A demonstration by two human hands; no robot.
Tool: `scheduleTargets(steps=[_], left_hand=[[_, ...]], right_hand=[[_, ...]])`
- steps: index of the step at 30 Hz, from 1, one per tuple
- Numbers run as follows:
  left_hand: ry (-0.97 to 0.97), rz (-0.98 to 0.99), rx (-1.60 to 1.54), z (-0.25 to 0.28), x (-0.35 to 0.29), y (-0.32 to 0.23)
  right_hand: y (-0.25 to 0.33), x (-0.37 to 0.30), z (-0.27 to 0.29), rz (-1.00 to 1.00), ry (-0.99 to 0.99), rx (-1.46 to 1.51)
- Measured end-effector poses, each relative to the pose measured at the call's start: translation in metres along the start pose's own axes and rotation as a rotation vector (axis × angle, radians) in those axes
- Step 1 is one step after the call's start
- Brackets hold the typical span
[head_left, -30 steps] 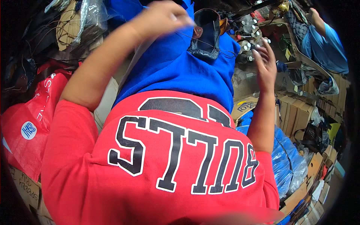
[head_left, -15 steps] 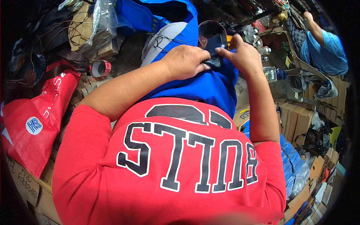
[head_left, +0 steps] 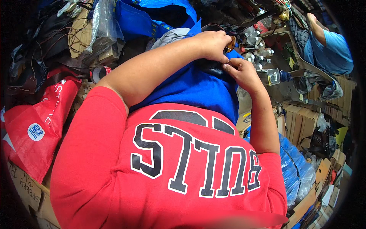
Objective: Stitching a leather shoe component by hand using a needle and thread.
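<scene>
Your left hand (head_left: pixel 216 46) had moved up and to the right since the half-second-earlier frame, across the black leather piece (head_left: pixel 211 68), while your right hand (head_left: pixel 242 73) had dropped slightly lower. That piece, shaped like a shoe upper, lay on the blue cloth (head_left: pixel 183 87) over your lap, mostly hidden beneath your left hand. You had your hands nearly meeting at the fingertips, just beside its right edge. Your right thumb and forefinger were drawn together, and your left fingers curled toward them; whether they pinched anything, you could not tell from this view.

Beyond your hands to the right stood clear bottles (head_left: pixel 253 39) with white caps. Ahead of your lap sat an open blue bag (head_left: pixel 134 17). Off to your left hung a red bag (head_left: pixel 40 124); far to the right, another person's light blue garment (head_left: pixel 331 55) showed.
</scene>
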State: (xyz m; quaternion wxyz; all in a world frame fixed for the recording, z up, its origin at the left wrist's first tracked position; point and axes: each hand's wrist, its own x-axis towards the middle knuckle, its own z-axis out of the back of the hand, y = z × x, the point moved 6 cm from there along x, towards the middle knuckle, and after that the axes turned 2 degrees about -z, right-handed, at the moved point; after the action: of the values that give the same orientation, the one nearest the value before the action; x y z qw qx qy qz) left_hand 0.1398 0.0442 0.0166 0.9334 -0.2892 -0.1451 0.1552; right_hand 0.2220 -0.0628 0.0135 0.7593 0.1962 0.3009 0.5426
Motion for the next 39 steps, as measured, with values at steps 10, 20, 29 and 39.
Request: scheduleTargets(steps=[10, 20, 29, 39], left_hand=[[0.229, -0.189, -0.474, -0.029, 0.000, 0.005], [0.279, -0.257, -0.457, -0.045, 0.004, 0.005], [0.460, -0.130, -0.370, -0.038, 0.007, 0.019], [0.502, -0.096, -0.333, -0.025, 0.016, 0.013]], right_hand=[[-0.002, -0.008, -0.012, -0.022, 0.057, 0.261], [0.016, -0.045, -0.007, 0.217, -0.128, -0.019], [0.020, -0.077, 0.030, 0.165, -0.205, 0.387], [0.007, -0.050, 0.011, 0.121, -0.214, -0.035]])
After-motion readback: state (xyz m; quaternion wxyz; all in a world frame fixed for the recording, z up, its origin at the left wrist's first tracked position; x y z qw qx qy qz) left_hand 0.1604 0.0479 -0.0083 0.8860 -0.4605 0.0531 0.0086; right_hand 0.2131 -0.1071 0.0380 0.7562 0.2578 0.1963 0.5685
